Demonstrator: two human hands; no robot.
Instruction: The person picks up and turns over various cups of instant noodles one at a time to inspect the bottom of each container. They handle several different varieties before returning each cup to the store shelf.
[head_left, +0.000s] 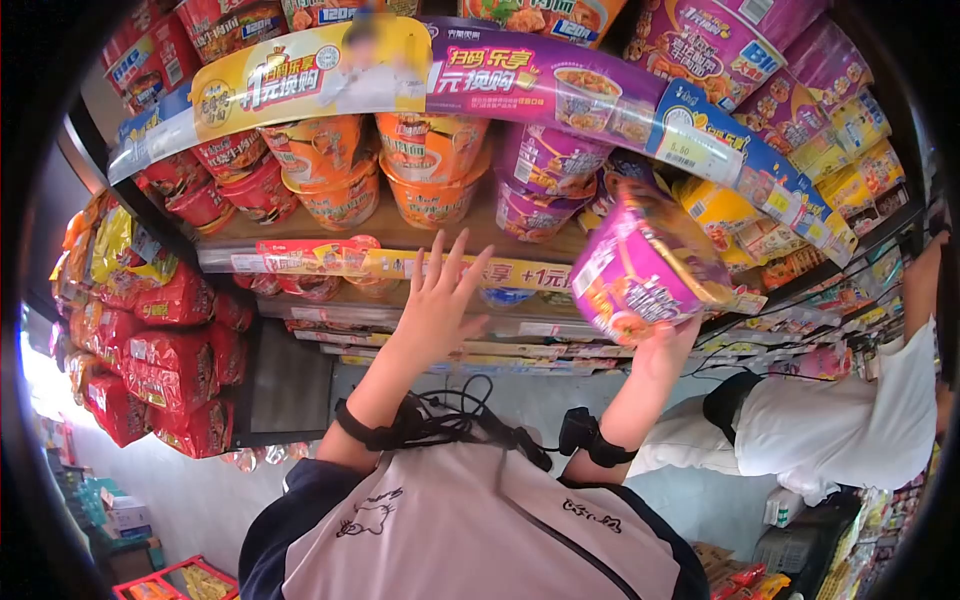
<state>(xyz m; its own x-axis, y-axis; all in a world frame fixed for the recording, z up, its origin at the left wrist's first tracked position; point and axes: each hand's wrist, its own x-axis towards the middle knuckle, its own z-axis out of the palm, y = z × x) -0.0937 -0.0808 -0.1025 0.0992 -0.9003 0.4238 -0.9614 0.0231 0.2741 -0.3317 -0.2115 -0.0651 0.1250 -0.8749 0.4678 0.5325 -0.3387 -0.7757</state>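
My right hand [665, 345] grips a purple instant noodle bucket [635, 265] from below, and the bucket is tilted in front of the shelf. My left hand [440, 300] is raised with its fingers spread and nothing in it, in front of the promotional shelf strip [330, 258]. Behind it on the shelf stand stacked orange noodle buckets [432, 170]. Purple noodle buckets [540, 210] are stacked to their right, just left of the held one. The fingers of my right hand are partly hidden behind the bucket.
Red noodle packs [175, 365] are piled at the left end of the shelf. A yellow promotional banner [310, 70] and a purple one [540, 80] run along the upper shelf edge. At the right a person in a white shirt [840, 430] reaches toward the shelves. Black cables hang near my wrists.
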